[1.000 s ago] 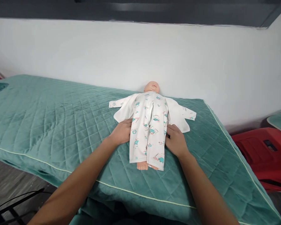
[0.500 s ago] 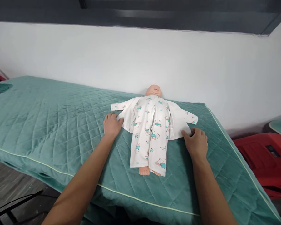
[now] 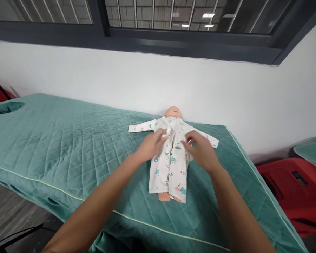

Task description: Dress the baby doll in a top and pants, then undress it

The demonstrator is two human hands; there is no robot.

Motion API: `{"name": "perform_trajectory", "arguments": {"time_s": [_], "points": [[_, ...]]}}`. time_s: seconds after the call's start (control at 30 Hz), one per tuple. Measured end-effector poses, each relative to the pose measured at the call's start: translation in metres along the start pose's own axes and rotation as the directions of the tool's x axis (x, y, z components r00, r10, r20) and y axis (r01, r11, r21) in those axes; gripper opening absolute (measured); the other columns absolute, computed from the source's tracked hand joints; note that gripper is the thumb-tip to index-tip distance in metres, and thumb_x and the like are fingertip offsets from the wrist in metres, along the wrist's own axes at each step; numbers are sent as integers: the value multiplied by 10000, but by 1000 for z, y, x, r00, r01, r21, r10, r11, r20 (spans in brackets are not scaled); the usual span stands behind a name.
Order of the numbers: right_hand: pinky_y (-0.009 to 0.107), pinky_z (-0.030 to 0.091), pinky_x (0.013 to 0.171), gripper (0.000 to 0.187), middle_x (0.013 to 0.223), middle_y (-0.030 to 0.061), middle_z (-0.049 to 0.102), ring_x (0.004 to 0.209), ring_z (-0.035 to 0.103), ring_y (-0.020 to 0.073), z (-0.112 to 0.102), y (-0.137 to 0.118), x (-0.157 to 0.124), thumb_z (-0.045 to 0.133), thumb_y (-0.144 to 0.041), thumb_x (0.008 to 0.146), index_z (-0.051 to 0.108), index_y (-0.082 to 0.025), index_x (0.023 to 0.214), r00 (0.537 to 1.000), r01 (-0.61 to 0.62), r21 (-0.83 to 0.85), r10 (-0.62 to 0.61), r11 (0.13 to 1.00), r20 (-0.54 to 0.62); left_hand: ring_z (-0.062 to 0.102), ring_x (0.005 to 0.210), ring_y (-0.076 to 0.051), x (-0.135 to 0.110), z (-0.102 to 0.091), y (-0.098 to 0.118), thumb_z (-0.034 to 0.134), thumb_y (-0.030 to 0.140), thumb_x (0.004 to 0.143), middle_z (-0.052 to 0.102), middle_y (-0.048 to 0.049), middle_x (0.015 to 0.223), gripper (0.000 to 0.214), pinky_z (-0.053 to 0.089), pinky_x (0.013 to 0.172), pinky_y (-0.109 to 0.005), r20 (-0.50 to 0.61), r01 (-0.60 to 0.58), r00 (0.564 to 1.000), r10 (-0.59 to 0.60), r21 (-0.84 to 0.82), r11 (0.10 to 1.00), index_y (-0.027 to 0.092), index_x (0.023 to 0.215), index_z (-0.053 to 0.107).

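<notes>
A baby doll (image 3: 173, 112) lies on its back on a green quilted bed cover (image 3: 100, 140), its head by the wall. It wears white printed trousers (image 3: 171, 168) and a white long-sleeved baby shirt (image 3: 142, 127) whose sleeves spread out to both sides. Over the doll's belly my left hand (image 3: 151, 144) pinches the shirt's front flap, which is turned up in a fold at the fingertips. My right hand (image 3: 201, 147) is closed at the other front flap, mostly covering it. Both hands are slightly blurred. The doll's feet (image 3: 163, 196) show below the trouser cuffs.
A white wall (image 3: 94, 80) with a dark window frame (image 3: 147, 44) rises behind the bed. Red chairs or cases (image 3: 287, 186) stand past the bed's right edge. The cover has a hole (image 3: 7, 107) at far left.
Both hands have moved inward from the shirt's outer lower corners to the doll's middle, bringing the front flaps over the trousers' top. The camera has tilted up, showing the window.
</notes>
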State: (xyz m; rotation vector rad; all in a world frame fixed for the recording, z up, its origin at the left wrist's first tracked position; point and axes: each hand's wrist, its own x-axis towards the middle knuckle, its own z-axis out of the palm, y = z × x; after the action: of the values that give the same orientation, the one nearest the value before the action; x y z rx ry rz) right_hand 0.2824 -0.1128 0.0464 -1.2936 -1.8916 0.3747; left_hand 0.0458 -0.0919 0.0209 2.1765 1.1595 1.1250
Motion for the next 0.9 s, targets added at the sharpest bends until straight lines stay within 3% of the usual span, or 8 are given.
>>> {"name": "perform_trajectory", "arguments": {"time_s": [0.07, 0.13, 0.2, 0.3, 0.43, 0.63, 0.77, 0.9], "points": [[311, 432, 720, 98, 838, 4, 662, 760, 579, 171, 7, -8, -8, 602, -318, 875, 620, -238, 822, 964, 49, 1, -48, 999, 261, 613, 1236, -233, -9, 7, 8, 439, 343, 1014, 689, -87, 1258, 198, 474, 1058, -390, 164, -140, 979, 123, 96, 986, 220, 1055, 588], [299, 422, 682, 140, 792, -6, 654, 728, 567, 163, 12, -4, -14, 603, -352, 899, 638, -237, 827, 950, -19, 74, -5, 997, 311, 551, 1338, -218, -17, 11, 5, 431, 322, 1025, 645, -86, 1364, 199, 422, 1138, -390, 202, -224, 959, 201, 98, 970, 216, 1028, 599], [295, 422, 660, 219, 745, -5, 642, 696, 561, 160, 14, 7, -12, 597, -424, 911, 644, -223, 837, 974, -136, 191, 96, 972, 205, 560, 1328, -203, -18, 14, -7, 416, 318, 1033, 654, -78, 1358, 215, 431, 1133, -380, 85, -178, 981, 173, 62, 982, 215, 1025, 605], [306, 436, 692, 264, 734, -1, 653, 702, 584, 168, 20, 28, 17, 613, -470, 882, 630, -212, 828, 962, -250, 286, 271, 925, -35, 627, 1228, -218, 5, 20, -28, 412, 292, 1028, 693, -77, 1286, 211, 482, 1061, -401, -148, 39, 988, -38, 4, 999, 219, 1090, 600], [336, 441, 770, 187, 831, 23, 690, 777, 612, 192, 43, 52, 81, 599, -396, 836, 613, -209, 827, 914, -304, 156, 334, 940, -231, 674, 1129, -242, 67, 35, -44, 472, 217, 981, 730, -93, 1180, 201, 506, 1003, -407, -175, 189, 965, -194, -49, 981, 198, 1134, 601], [335, 411, 714, 332, 855, 58, 663, 798, 585, 222, 72, 59, 120, 619, -545, 799, 523, -228, 810, 914, -364, -18, 353, 931, -200, 698, 979, -169, 133, 48, -52, 515, 138, 917, 755, -41, 1080, 217, 534, 892, -293, -133, 235, 953, -274, -251, 939, 193, 1067, 662], [319, 391, 653, 331, 831, 56, 660, 749, 575, 218, 71, 59, 116, 643, -539, 779, 498, -241, 789, 896, -430, -38, 421, 902, -139, 676, 907, -180, 140, 53, -62, 603, 140, 858, 750, -63, 985, 141, 517, 893, -305, -214, 269, 931, -295, -144, 952, 162, 921, 727], [311, 366, 621, 222, 743, 40, 661, 692, 561, 210, 72, 65, 119, 605, -445, 785, 524, -240, 755, 902, -407, -8, 401, 913, -157, 660, 838, -189, 139, 54, -65, 643, 235, 853, 744, -51, 906, 117, 512, 827, -316, -124, 305, 939, -322, -134, 943, 169, 869, 739]]}}
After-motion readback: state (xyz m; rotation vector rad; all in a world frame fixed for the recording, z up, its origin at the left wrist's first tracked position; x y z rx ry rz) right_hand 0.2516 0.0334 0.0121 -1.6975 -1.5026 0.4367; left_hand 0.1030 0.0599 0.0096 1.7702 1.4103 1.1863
